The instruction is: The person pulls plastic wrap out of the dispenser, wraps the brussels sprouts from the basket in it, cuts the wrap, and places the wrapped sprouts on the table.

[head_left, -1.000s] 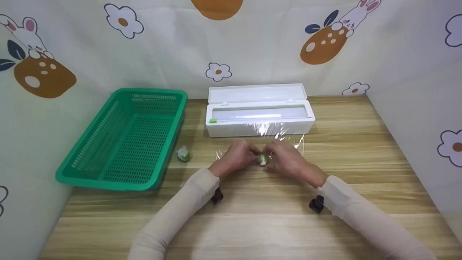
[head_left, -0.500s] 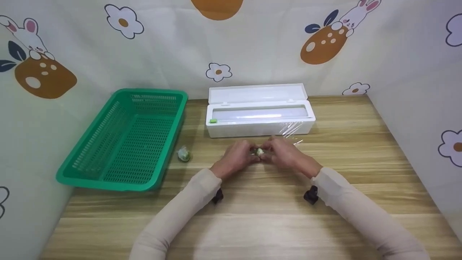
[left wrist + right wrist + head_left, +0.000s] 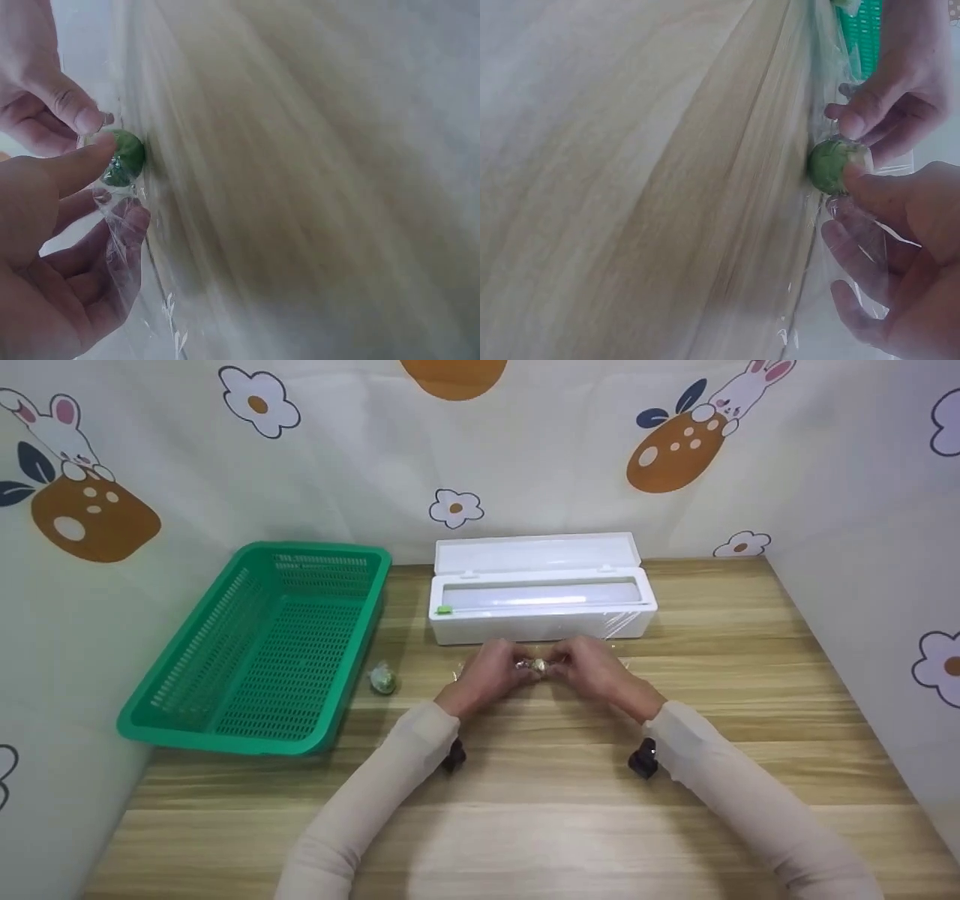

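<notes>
Just in front of the white box (image 3: 495,631), near the middle of its front wall, a small green sprout (image 3: 539,665) is being held between both hands. By the left hand (image 3: 486,675) it is being pinched through clear film (image 3: 619,624), with the thumb laid against its side; by the right hand (image 3: 594,671) it is being pinched from the opposite side, with the thumb at its pale end. Little gap is being left between thumb and fingers on either hand, the remaining fingers being loosely bent under the film. How fully the sprout is being covered cannot be told. To the left of the box and nearer the person, a wrapped bundle (image 3: 383,680) is being supported by the table (image 3: 540,825), and farther left of the box a green basket (image 3: 225,742) is being kept.

The sprout is being judged light, firm and rounded, its leaves being prone to bruising only under a hard squeeze. The film is being judged thin, slippery over the sprout, clingy to skin and easily torn. Hold is best being taken round the sprout's widest part, with the loose film being pinched close against it
</notes>
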`<state>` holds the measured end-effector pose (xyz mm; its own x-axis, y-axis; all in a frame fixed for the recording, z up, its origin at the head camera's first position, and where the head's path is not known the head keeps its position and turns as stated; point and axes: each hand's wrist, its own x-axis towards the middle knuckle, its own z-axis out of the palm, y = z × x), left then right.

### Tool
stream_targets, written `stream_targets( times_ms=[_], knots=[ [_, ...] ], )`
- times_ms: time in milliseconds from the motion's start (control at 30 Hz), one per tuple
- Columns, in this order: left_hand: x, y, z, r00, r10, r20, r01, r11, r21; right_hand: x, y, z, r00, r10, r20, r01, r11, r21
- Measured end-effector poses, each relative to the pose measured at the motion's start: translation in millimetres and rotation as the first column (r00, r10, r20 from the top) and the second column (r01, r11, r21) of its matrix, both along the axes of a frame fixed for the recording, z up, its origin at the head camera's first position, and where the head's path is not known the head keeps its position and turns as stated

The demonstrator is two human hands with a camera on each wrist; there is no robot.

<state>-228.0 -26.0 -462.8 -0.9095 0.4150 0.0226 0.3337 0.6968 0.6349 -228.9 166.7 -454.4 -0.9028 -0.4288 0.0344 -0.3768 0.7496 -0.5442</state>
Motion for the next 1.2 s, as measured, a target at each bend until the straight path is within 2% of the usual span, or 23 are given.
stream_targets(
  times_ms=[233, 333, 500, 733, 900, 1000, 1100, 1200],
  knots=[
    [-9.1, -1.5, 0.0, 1.0, 0.009, 0.001, -0.009, 1.0, 0.001, -4.3, -1.0, 1.2, 1.0, -0.02, 0.009, 0.02, 1.0, 0.005],
    [-11.1, -3.8, 1.7, 0.998, 0.015, 0.054, -0.017, 0.999, 0.039, -4.9, -2.5, -0.2, 1.0, -0.025, -0.016, 0.025, 1.0, 0.004],
    [-13.3, -5.6, 4.6, 0.986, 0.043, 0.161, -0.06, 0.993, 0.102, -5.9, -3.9, -2.1, 0.999, -0.005, -0.04, 0.005, 1.0, -0.015],
    [-17.4, -1.6, 3.0, 0.979, 0.11, 0.173, -0.134, 0.981, 0.137, -8.1, -4.1, -4.3, 0.999, -0.05, 0.004, 0.05, 0.998, -0.031],
    [-22.9, -2.5, 1.1, 0.965, 0.137, 0.222, -0.178, 0.968, 0.178, -5.2, -6.8, -4.6, 0.99, -0.073, -0.119, 0.072, 0.997, -0.011],
    [-24.8, -3.7, 0.1, 0.965, 0.14, 0.224, -0.186, 0.962, 0.2, -4.4, -9.0, -4.9, 0.978, -0.079, -0.194, 0.077, 0.997, -0.019],
    [-25.3, -3.5, -1.8, 0.967, 0.142, 0.211, -0.187, 0.958, 0.215, -5.7, -10.6, -5.5, 0.973, -0.078, -0.219, 0.075, 0.997, -0.023],
    [-24.7, -2.5, -4.2, 0.972, 0.151, 0.182, -0.186, 0.963, 0.194, -8.4, -12.1, -6.1, 0.971, -0.076, -0.227, 0.075, 0.997, -0.016]
  ],
)
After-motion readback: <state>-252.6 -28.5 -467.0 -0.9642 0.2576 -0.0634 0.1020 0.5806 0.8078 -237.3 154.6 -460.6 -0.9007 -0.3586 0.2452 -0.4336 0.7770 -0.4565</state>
